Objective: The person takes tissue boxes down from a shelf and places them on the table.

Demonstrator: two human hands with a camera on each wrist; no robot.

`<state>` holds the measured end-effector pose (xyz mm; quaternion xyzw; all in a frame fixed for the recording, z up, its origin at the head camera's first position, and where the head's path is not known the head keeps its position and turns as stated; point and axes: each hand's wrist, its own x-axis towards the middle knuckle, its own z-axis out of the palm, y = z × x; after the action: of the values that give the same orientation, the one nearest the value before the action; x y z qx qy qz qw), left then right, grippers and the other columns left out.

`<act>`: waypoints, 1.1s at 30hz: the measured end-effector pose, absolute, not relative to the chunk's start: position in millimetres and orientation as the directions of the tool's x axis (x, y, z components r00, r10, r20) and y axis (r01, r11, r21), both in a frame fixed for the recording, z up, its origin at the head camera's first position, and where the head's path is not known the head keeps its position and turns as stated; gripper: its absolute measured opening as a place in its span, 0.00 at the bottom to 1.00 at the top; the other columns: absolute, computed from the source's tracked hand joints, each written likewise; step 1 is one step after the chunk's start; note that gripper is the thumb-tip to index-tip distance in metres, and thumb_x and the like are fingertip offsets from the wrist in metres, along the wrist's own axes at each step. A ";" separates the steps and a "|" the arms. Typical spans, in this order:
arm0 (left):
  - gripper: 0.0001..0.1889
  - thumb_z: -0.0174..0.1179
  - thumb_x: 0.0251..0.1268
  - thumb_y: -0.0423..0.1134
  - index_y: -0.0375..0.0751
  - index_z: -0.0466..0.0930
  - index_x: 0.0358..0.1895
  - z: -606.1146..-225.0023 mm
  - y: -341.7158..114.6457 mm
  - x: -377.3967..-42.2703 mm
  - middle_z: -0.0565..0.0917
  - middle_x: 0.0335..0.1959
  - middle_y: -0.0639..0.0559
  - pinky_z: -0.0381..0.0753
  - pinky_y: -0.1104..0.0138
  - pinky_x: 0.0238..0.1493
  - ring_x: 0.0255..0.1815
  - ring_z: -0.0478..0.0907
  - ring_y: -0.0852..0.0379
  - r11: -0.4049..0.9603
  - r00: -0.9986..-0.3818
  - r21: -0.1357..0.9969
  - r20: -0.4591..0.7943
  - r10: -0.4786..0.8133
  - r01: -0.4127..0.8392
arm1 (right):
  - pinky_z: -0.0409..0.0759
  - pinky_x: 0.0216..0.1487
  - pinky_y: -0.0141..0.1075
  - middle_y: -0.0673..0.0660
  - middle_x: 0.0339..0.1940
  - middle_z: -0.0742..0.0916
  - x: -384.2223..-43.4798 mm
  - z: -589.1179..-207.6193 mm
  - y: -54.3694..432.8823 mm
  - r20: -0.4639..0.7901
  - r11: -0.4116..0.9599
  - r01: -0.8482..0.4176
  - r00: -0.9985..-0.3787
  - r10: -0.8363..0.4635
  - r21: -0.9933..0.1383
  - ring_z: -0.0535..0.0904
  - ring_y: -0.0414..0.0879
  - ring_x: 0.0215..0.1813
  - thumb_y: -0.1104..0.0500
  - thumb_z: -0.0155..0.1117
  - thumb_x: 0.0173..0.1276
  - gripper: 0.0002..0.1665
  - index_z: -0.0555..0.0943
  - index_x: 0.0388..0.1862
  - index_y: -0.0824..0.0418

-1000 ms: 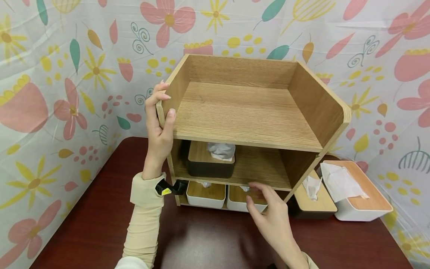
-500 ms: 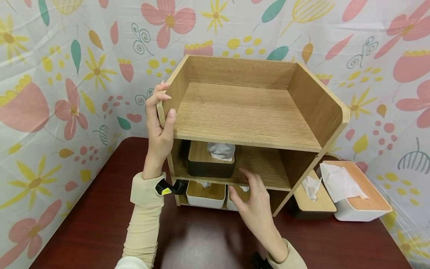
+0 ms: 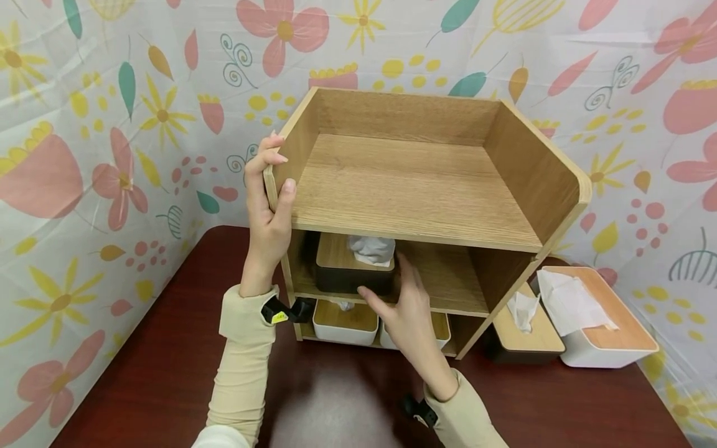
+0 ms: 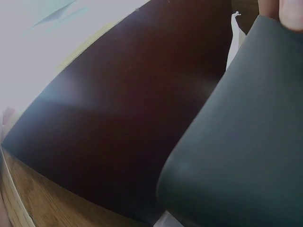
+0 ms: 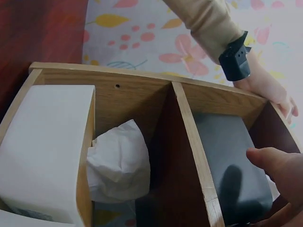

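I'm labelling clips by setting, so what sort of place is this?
Probably a staged indoor tabletop corner: a white flower-printed sheet hangs behind a glossy dark-red table bearing a light-brown, three-level wooden shelf unit.

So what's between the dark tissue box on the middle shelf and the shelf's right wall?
In the head view, the right hand is beside the dark tissue box; past it, bare board runs to the right wall.
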<state>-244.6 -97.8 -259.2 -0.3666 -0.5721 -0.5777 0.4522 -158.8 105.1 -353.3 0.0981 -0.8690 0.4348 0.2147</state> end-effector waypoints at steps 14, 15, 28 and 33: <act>0.15 0.45 0.62 0.33 0.28 0.62 0.50 -258.9 -96.5 -244.2 0.69 0.61 0.41 0.53 0.52 0.77 0.75 0.57 0.46 0.069 -0.324 0.331 0.941 -0.096 0.941 | 0.75 0.53 0.44 0.57 0.39 0.81 -172.4 -347.9 105.3 0.288 0.546 -0.218 -0.957 0.045 -0.809 0.74 0.49 0.41 0.44 0.72 0.56 0.58 0.52 0.78 0.60; 0.15 0.45 0.63 0.33 0.28 0.62 0.50 -258.7 -96.5 -244.3 0.69 0.62 0.44 0.53 0.52 0.77 0.75 0.57 0.46 0.068 -0.325 0.332 0.941 -0.096 0.941 | 0.75 0.48 0.42 0.54 0.30 0.77 -173.1 -348.3 105.3 0.289 0.549 -0.217 -0.956 0.047 -0.807 0.72 0.48 0.36 0.44 0.72 0.56 0.58 0.52 0.78 0.60; 0.15 0.45 0.63 0.33 0.28 0.62 0.50 -261.0 -98.7 -244.5 0.68 0.62 0.54 0.52 0.51 0.77 0.75 0.56 0.46 0.058 -0.328 0.334 0.940 -0.098 0.941 | 0.56 0.23 0.33 0.47 0.15 0.59 -174.0 -350.1 104.0 0.302 0.561 -0.239 -0.953 0.020 -0.792 0.50 0.37 0.19 0.45 0.71 0.57 0.57 0.51 0.78 0.60; 0.15 0.45 0.63 0.33 0.27 0.62 0.50 -260.2 -98.6 -244.6 0.68 0.62 0.54 0.51 0.51 0.77 0.75 0.56 0.46 0.056 -0.323 0.329 0.942 -0.094 0.943 | 0.57 0.20 0.32 0.47 0.14 0.60 -173.9 -350.3 105.0 0.300 0.559 -0.237 -0.954 0.023 -0.795 0.51 0.36 0.17 0.46 0.70 0.58 0.56 0.52 0.78 0.61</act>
<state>-244.6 -98.6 -260.2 -0.3710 -0.5720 -0.5781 0.4483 -173.9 105.0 -350.3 0.0615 -0.8718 0.4655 0.1394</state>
